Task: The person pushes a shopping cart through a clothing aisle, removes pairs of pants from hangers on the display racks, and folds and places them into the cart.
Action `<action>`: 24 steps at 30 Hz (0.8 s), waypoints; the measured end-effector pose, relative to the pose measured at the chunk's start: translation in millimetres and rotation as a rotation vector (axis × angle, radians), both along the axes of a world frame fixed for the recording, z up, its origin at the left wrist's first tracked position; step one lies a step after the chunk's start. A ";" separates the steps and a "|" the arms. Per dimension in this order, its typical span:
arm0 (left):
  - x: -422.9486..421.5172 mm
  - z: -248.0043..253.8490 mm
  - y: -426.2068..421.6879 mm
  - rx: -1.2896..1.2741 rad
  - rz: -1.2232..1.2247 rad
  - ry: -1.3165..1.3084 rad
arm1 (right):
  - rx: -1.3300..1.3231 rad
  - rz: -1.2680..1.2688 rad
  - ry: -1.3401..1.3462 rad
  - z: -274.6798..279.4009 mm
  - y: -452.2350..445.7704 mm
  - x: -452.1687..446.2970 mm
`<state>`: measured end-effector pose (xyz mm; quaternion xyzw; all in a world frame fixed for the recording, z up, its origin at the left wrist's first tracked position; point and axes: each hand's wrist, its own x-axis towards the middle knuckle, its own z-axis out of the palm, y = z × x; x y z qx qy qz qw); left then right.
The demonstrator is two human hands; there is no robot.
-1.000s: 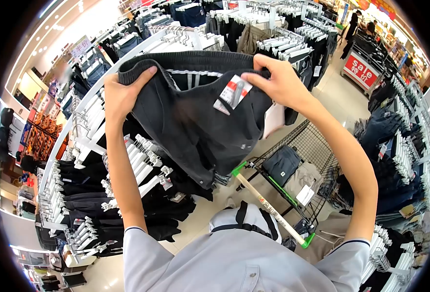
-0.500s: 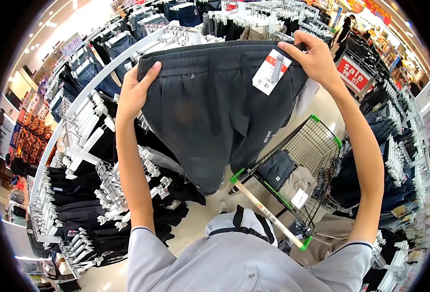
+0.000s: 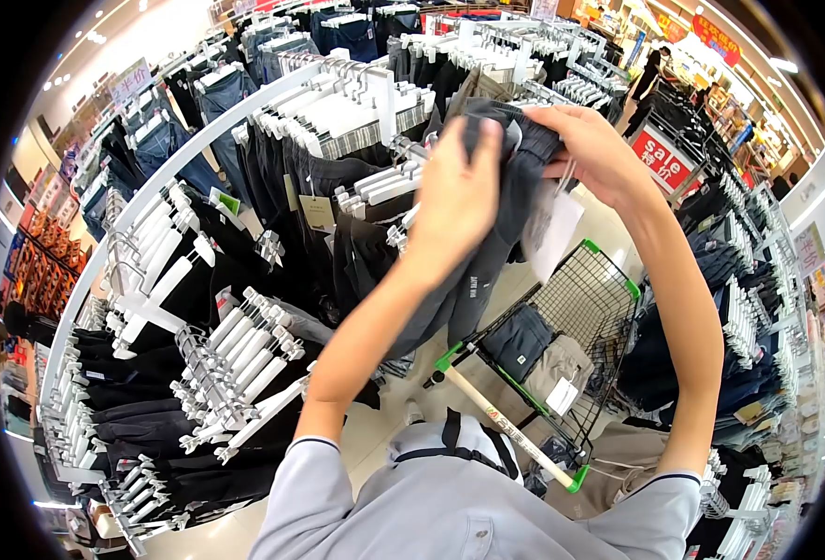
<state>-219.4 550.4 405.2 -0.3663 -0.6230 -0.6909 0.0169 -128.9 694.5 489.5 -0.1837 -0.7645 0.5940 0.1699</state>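
Note:
Dark grey elastic-waist pants (image 3: 510, 210) hang bunched together in front of me, their waistband gathered between my two hands. My left hand (image 3: 454, 201), slightly blurred, is closed on the waistband from the left, with its thumb up. My right hand (image 3: 594, 154) grips the waistband's other side. A white price tag (image 3: 557, 238) dangles from the pants below my right hand, blurred and unreadable. Part of the waistband is hidden behind my left fingers.
A shopping cart (image 3: 576, 317) with a green-trimmed handle stands below right, carrying folded dark clothing (image 3: 521, 341) and beige clothing (image 3: 562, 369). A curved rack rail (image 3: 183, 154) with white hangers (image 3: 244, 359) borders my left. More racks and a red sale sign (image 3: 662, 159) are on the right.
The pants were spread wide between both hands. My left hand has moved right toward my right hand, bringing the waistband's ends together. The tag now swings lower.

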 end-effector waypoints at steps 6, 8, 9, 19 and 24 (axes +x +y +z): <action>64.2 -35.1 43.8 0.007 0.197 0.410 | 0.022 0.061 -0.008 1.4 10.5 3.5; 76.9 -42.0 53.6 -0.020 0.191 0.433 | 0.306 -0.011 -0.372 11.1 20.4 8.6; 80.5 -46.0 57.7 -0.038 0.178 0.454 | 0.335 0.002 -0.501 14.3 28.1 10.2; 102.3 -90.9 60.4 -0.074 -0.365 0.490 | 0.927 0.095 -0.585 -16.8 85.1 26.3; 71.9 -139.3 50.1 0.141 -0.633 -0.370 | 1.104 0.121 -0.286 2.3 116.2 61.2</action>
